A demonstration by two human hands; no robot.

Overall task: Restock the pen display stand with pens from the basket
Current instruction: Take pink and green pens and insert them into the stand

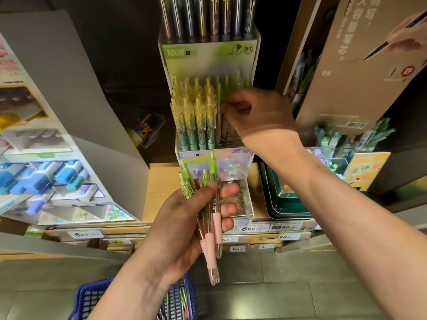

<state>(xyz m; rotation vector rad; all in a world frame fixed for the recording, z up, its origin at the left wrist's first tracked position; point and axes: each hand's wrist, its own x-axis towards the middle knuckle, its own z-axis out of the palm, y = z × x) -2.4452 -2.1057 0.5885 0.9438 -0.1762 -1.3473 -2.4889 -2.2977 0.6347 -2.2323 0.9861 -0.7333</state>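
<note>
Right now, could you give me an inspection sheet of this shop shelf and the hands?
Surface: wooden shelf, price labels along its front edge.
Job's things: clear pen display stand, yellow-topped pens filling the middle tier's left, front right slots empty; blue basket below, pens inside.
Clutter: nothing seen.
Hands: left hand grips a bunch of green-and-pink pens; right hand, fingers curled, at the middle tier, its hold unclear.
Cables: nothing seen.
Surroundings: cardboard displays left and right; dark green tray beside the stand.
</note>
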